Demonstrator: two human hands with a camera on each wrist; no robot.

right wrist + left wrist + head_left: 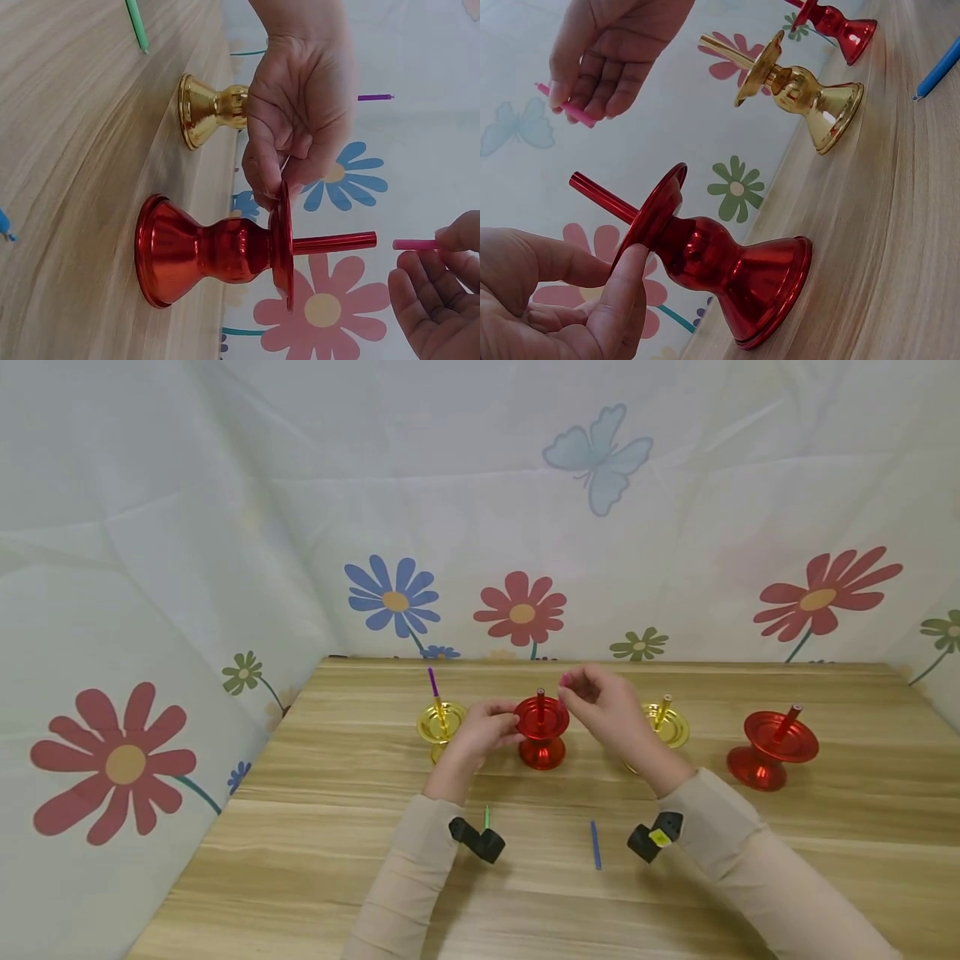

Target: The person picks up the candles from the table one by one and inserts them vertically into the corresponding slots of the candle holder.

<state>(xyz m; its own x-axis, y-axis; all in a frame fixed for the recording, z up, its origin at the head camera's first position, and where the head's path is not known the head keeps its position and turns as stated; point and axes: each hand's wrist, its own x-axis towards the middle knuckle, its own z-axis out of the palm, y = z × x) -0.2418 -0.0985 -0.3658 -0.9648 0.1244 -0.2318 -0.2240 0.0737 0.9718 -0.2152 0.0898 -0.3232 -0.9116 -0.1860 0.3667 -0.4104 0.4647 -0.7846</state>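
My left hand (483, 731) pinches the dish rim of a shiny red candle holder (542, 753), which stands upright on the table with a thin tube rising from its dish. Between thumb and fingertips, my right hand (606, 706) holds a small pink candle (416, 244). In the right wrist view the candle's lower end is in line with the top of the red tube, with a small gap between them. The left wrist view shows the candle tilted and apart from the holder.
Left of the hands, a gold candle holder (429, 723) bears a purple candle (432, 682). Another gold holder (678, 728), partly behind the right wrist, and a second red holder (757, 768) stand rightward. A green candle (487, 815) and blue candle (596, 845) lie nearer on the wooden table (300, 860).
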